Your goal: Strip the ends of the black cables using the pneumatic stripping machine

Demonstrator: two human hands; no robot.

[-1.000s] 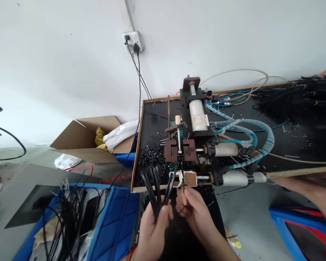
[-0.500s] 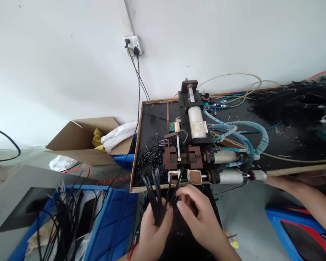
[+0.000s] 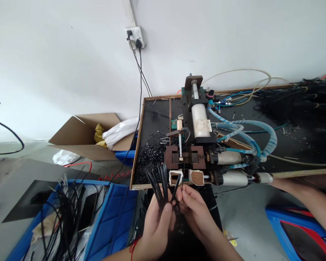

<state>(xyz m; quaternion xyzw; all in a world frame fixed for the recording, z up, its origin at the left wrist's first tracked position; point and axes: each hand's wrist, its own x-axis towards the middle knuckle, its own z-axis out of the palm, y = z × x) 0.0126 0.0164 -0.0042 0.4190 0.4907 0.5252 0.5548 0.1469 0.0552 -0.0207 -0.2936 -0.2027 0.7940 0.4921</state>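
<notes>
Nearest, the left hand [image 3: 154,226] has its fingers closed around a bundle of flat-looking black cable lengths [image 3: 163,181], their free ends fanned upward. Just beside it, the right hand [image 3: 197,210] has its fingertips pinched together on a thin black cable [image 3: 182,181], which rises between two brown pads edged in white; whether it touches either pad is not clear.

The bundled lengths look light and springy, smooth enough to slide over one another, so a full wrap low on the bundle suits them. The thin cable looks softer and likely to bend; a pinch close to its end should steer it best, and it seems hard to break.

Beyond the hands, a white metal cylinder [image 3: 200,117] with a paper label stands on the black surface [image 3: 154,116] among blue-wrapped hoses [image 3: 271,136], with small black pellets [image 3: 152,152] to its left. To the left are a blue plastic crate [image 3: 118,217] of cables and, farther off, an open cardboard box [image 3: 84,152]. At the right, another person's forearm [image 3: 299,194] reaches in below a black cable heap [image 3: 285,99]. A white socket [image 3: 136,36] is on the wall.
</notes>
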